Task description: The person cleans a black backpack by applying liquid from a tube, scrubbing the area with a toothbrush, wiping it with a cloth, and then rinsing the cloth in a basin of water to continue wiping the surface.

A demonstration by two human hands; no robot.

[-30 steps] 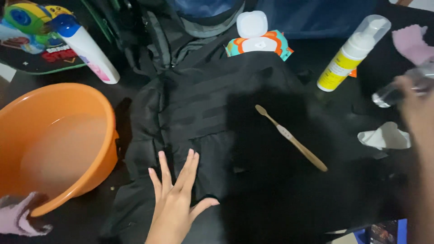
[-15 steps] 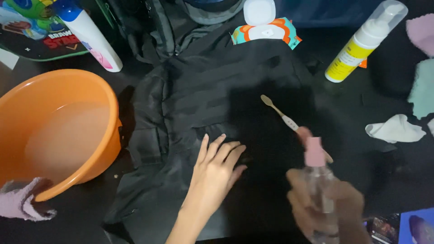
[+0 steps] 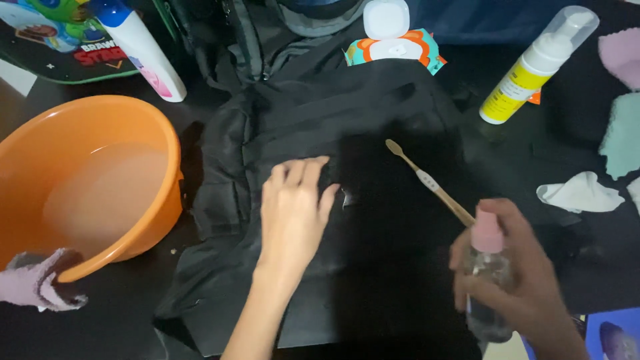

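Note:
A black backpack (image 3: 320, 107) lies flat across the dark table. My left hand (image 3: 291, 210) rests palm down on its fabric, fingers slightly curled and close together. My right hand (image 3: 527, 287) grips a clear spray bottle with a pink nozzle (image 3: 487, 267) at the lower right, held upright above the bag's right part. A wooden toothbrush (image 3: 430, 181) lies diagonally on the backpack, just above the spray bottle.
An orange basin (image 3: 160, 143) with cloudy water stands at left, a pinkish cloth (image 3: 37, 287) draped at its rim. A white bottle (image 3: 143, 50), a wet-wipes pack (image 3: 393, 43), a yellow-labelled foam pump bottle (image 3: 533, 67) and crumpled cloths (image 3: 579, 193) ring the bag.
My right hand has brought the spray bottle from the right edge down over the bag. My left hand slid up the fabric and its fingers closed together.

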